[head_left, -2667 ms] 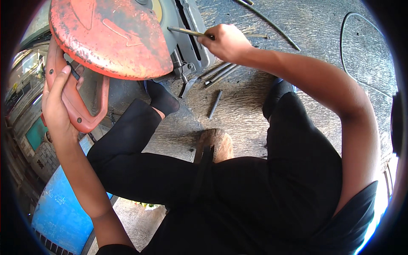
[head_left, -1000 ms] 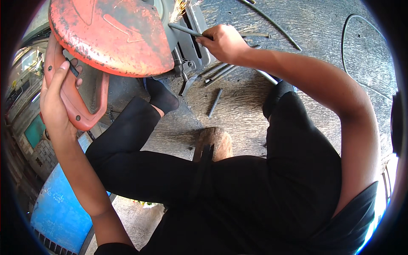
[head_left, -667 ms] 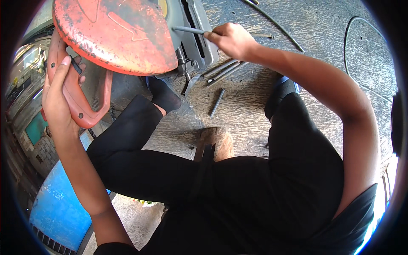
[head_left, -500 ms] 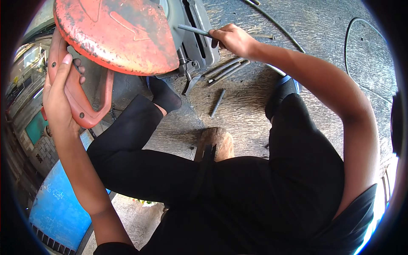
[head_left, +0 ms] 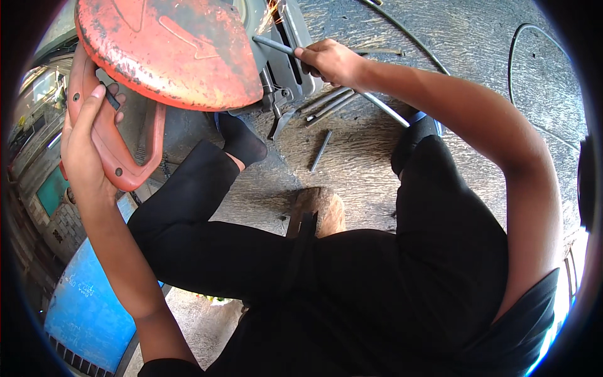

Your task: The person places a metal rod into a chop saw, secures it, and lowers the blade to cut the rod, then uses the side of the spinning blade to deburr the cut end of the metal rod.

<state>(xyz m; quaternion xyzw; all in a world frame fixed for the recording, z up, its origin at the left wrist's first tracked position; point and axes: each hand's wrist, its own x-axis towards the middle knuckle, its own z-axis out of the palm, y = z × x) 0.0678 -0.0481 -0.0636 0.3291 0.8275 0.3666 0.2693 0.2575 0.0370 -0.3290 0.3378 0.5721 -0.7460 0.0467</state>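
My left hand [head_left: 88, 138] is closed round the red handle [head_left: 119, 147] of a cut-off saw, fingers at its black trigger. The saw's worn red blade guard [head_left: 169, 60] hides much of the disc [head_left: 250, 16]. My right hand [head_left: 331, 61] grips a thin grey metal rod [head_left: 274, 44], whose far end reaches the side of the disc. Orange sparks [head_left: 270, 17] fly up beyond that end, over the grey saw base [head_left: 295, 31]. A silvery length of rod [head_left: 384, 109] shows below my right wrist, reaching towards my right foot; I cannot tell whether it is the same piece.
Several rods [head_left: 331, 105] lie beside the saw base, and a short cut piece [head_left: 321, 151] lies nearer me. A black cable [head_left: 408, 36] curves across the floor. A wooden block [head_left: 323, 210] stands between my legs; a blue panel [head_left: 88, 308] is at lower left.
Sparks have appeared at the saw. My right hand and the rod have shifted a little left, towards the disc. The left hand stays on the handle, which has barely moved.
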